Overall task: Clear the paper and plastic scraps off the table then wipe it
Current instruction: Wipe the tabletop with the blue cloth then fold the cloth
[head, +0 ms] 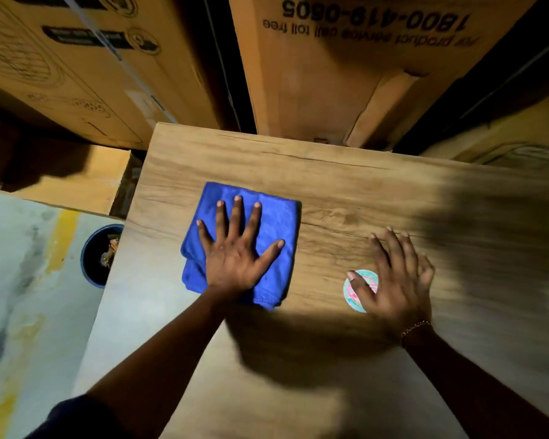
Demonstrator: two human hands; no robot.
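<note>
A folded blue cloth (273,217) lies on the wooden table (346,185), left of centre. My left hand (238,248) presses flat on the cloth with its fingers spread. My right hand (396,277) rests flat on the table to the right, fingers together, blurred. Its thumb and palm partly cover a small round sticker-like disc (354,296) with teal and pink colours. No loose paper or plastic scraps show on the tabletop.
A dark blue bin (92,258) with scraps inside stands on the floor by the table's left edge. Large cardboard boxes (330,74) lean against the table's far edge, and another box (76,182) sits at the left. A deep shadow covers the table's right side.
</note>
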